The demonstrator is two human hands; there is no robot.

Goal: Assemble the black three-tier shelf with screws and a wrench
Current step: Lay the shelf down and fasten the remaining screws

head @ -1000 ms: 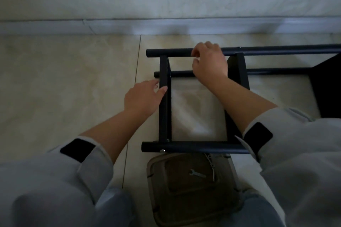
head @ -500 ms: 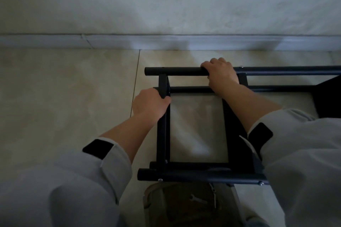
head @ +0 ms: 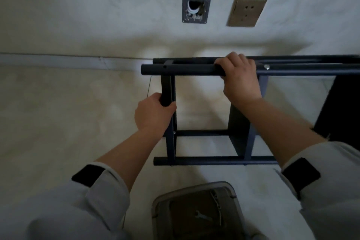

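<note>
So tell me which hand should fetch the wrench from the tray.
Left. The left hand grips the crossbar nearer the wrench; the right hand holds the far tube.

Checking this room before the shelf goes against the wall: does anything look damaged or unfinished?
Yes. On the wall, left of the brass socket, a grey box has no cover: a dark hole with white conduit showing. The shelf frame itself looks undamaged.
</note>
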